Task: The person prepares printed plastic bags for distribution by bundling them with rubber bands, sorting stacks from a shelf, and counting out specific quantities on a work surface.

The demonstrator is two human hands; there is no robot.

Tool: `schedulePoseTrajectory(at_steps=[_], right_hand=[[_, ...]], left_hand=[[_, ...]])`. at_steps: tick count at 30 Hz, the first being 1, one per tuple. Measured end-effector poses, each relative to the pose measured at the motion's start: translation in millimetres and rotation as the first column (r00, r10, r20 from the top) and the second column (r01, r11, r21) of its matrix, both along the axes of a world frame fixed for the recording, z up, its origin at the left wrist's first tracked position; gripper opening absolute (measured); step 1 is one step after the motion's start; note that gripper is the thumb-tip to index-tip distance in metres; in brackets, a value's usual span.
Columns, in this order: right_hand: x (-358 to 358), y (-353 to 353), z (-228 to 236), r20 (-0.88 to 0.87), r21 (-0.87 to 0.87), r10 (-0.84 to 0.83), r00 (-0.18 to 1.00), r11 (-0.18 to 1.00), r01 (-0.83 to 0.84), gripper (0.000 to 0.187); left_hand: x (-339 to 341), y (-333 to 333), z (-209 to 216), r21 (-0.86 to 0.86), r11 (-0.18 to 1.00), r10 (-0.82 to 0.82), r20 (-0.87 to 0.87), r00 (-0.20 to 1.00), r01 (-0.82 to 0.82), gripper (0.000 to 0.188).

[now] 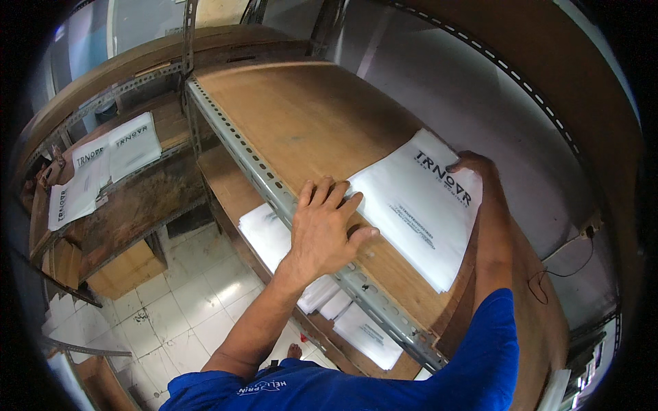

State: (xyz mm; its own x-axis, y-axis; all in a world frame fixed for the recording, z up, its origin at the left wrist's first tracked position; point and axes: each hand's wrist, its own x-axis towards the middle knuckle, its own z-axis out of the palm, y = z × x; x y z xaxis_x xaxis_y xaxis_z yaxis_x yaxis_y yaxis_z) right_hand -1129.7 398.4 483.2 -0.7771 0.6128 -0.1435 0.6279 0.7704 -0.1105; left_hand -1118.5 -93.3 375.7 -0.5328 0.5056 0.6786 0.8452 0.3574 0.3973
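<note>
A stack of flat, glossy white plastic bags (411, 198) with black print lies on the wooden shelf (274, 109) in front of me. At its far right corner, my right hand (476, 164) grips the edge; the thumb shows on top, while the other fingers are partly hidden. Beside the stack's left edge is my left hand (325, 229), palm down over the shelf's front, fingers spread and thumb apart. Its fingertips come close to the bags; whether they touch is hard to tell.
A perforated grey metal rail (247, 154) edges the shelf. On the level below lie more white bags (367, 335). Further printed bags (133, 147) rest on another rack at left, above a cardboard box (127, 270). A dark cable (541, 277) hangs at right.
</note>
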Motion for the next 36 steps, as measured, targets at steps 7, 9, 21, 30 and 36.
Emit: schedulePoseTrajectory(at_steps=[7,9,21,30,36], right_hand=[[-3,-46,20,0.197,-0.011,-0.090,0.976,0.995,0.094,0.083],[-1,-45,20,0.150,-0.010,-0.067,0.986,0.998,0.069,0.084],[27,-66,44,-0.255,0.097,0.048,0.966,0.995,-0.023,0.087],[155,-227,127,-0.571,0.346,0.308,0.761,0.931,-0.117,0.066],[282,-318,128,-0.598,0.576,0.480,0.643,0.814,-0.072,0.052]], left_hand=[[-2,-1,0,-0.010,1.000,0.014,0.002,1.000,-0.014,0.066],[-2,0,-1,-0.002,1.000,0.020,-0.001,1.000,-0.020,0.068],[-2,5,-5,0.087,0.996,0.007,0.033,0.999,-0.010,0.072],[13,-19,-19,0.510,0.805,-0.188,-0.264,0.946,0.302,0.041],[147,-12,-40,0.930,0.008,-0.878,0.183,-0.443,0.369,0.076]])
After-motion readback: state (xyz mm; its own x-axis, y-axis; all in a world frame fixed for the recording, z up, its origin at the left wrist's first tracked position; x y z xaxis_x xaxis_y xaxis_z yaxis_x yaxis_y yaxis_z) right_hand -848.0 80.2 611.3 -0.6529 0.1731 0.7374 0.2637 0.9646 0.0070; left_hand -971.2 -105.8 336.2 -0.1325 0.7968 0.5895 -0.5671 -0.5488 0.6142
